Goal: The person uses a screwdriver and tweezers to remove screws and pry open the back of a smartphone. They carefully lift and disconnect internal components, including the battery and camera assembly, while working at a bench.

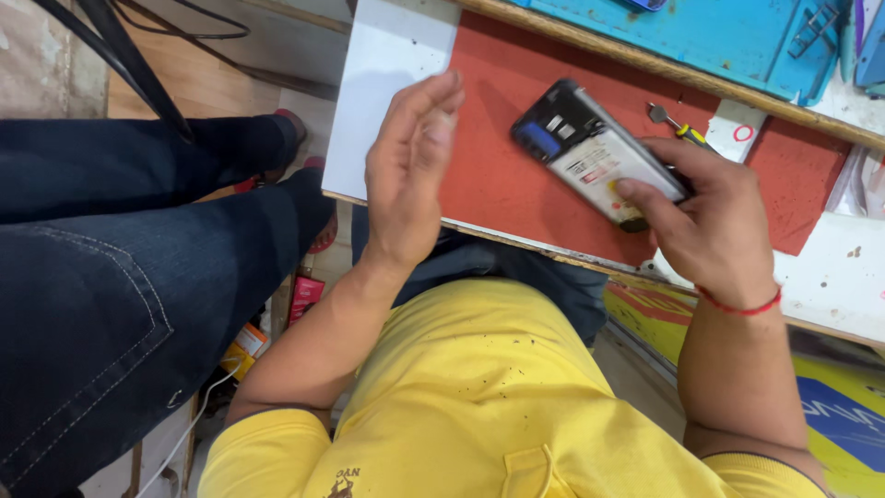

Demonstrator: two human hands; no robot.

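Red mat, opened phone in one hand.
Right hand (714,226) grips a back-less phone (595,152), battery and circuitry exposed, held just above the red mat (516,175) at two o'clock from the yellow shirt (479,387). Left hand (410,171) hovers flat, fingers straight, grasping nothing. A small screwdriver (678,127) lies just beyond the phone. Judging by this, the cover is already off; the inner parts look undisturbed.

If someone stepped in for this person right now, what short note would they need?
Right hand: grip on an opened phone, back cover off, insides and battery showing, tilted above the red mat.
Left hand: open, holding nothing, raised over the mat's left part.
A yellow-handled screwdriver lies on the mat behind the phone.
Done: back cover is off. Left: cannot tell from this view.
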